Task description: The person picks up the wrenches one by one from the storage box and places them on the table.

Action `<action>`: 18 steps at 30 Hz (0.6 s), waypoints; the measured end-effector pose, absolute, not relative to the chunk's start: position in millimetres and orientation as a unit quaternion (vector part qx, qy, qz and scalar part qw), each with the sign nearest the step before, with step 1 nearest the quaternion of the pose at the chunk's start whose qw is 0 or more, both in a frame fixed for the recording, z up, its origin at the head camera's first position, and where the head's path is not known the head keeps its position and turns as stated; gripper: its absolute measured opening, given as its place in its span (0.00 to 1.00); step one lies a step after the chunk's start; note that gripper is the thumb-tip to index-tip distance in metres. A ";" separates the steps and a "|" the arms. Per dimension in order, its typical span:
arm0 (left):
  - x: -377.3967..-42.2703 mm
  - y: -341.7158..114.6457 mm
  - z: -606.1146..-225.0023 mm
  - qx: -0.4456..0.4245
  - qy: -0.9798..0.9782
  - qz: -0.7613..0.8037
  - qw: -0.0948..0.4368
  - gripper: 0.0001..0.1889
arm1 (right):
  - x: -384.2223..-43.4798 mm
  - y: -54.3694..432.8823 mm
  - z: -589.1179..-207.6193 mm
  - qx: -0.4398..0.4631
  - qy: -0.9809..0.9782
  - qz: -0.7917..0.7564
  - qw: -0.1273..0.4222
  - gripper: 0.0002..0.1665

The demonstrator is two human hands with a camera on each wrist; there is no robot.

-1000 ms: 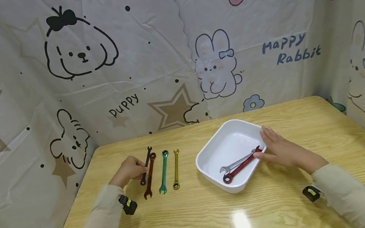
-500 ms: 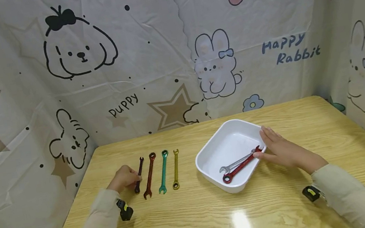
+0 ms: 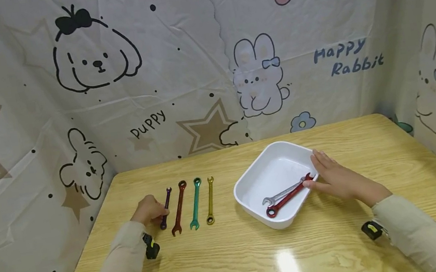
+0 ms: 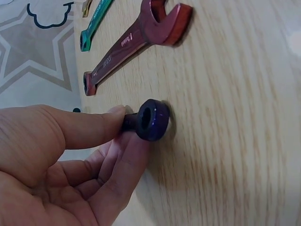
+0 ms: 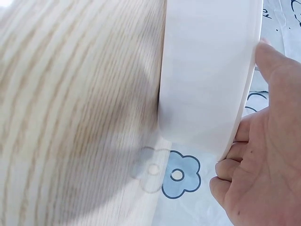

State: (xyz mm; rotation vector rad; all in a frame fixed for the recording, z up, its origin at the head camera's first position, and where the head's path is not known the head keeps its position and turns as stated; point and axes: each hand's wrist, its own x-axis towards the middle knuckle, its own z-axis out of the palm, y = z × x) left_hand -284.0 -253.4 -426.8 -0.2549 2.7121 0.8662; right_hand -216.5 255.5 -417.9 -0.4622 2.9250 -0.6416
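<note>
My left hand point(image 3: 149, 209) pinches a small purple combination wrench point(image 3: 167, 199) between thumb and fingers, at the left end of a row of wrenches. In the left wrist view its ring end point(image 4: 161, 121) points toward the camera, close over the wood. Beside it lies a dark red wrench point(image 3: 179, 209), then a green one point(image 3: 196, 204) and a yellow one point(image 3: 210, 202). My right hand point(image 3: 341, 179) rests on the right rim of a white plastic bin point(image 3: 248, 176), fingers extended along the edge. A silver wrench point(image 3: 280, 195) and a red wrench point(image 3: 291, 198) lie in the bin, partly crossed.
The wooden table point(image 3: 227, 264) bears the wrenches and the bin. A printed cloth point(image 3: 194, 88) hangs along its back and both sides. Each wrist carries a small black camera, as on the left sleeve point(image 3: 151, 246).
The purple wrench, held in my left hand, has shifted left and toward me, from overlapping the dark red wrench to lying apart from it. My right hand and the bin stay put.
</note>
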 end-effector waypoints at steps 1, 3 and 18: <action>-284.3 -252.5 -426.4 -0.091 0.940 0.296 0.143 0.09 | -216.5 255.8 -418.0 -0.152 0.964 -0.211 0.055 0.59; -284.8 -250.9 -425.5 -0.099 0.940 0.292 0.148 0.10 | -216.6 256.3 -418.3 -0.152 0.964 -0.210 0.054 0.59; -285.8 -250.4 -426.1 -0.115 0.944 0.271 0.146 0.16 | -217.1 256.1 -419.1 -0.152 0.964 -0.209 0.055 0.59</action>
